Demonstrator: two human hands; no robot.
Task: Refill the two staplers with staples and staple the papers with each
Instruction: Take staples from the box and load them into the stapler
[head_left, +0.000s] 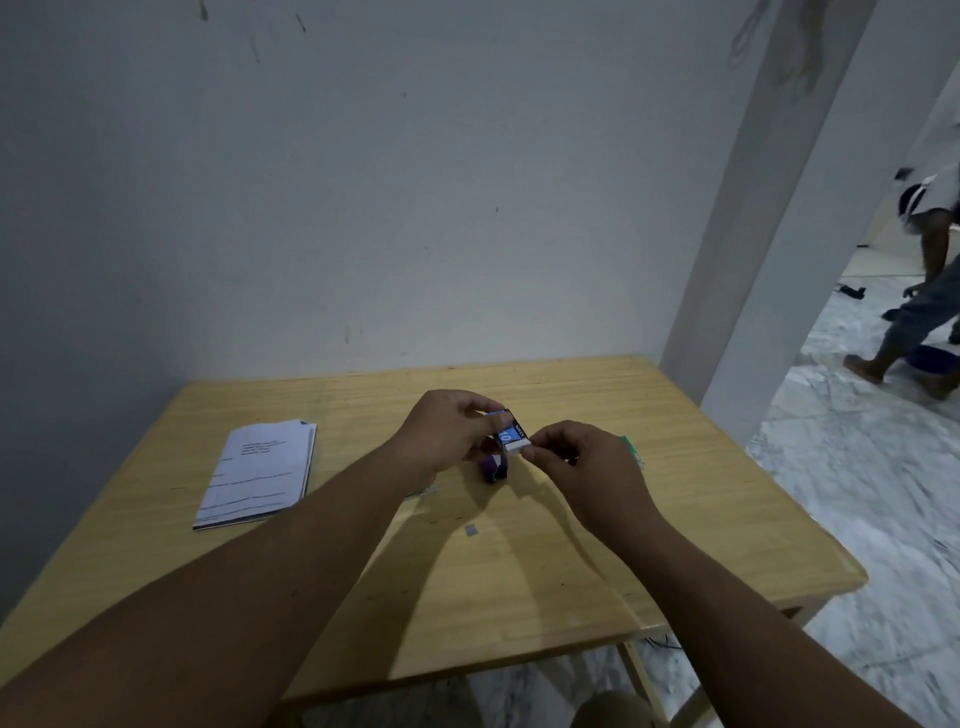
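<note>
While both hands work over the middle of the tabletop (519, 597), the task looks barely begun. The left hand (447, 439) pinches a small blue staple box (508, 431) and the right hand (582, 462) pinches its white inner tray at the end — each grip clenched on the box, seemingly sliding it open. A purple stapler (492, 470) lies just beneath the hands; a green thing, perhaps the second stapler (631, 449), peeks from behind the right hand. The papers (260, 473) rest untouched near the left edge — neither refill nor stapling appears done yet.
</note>
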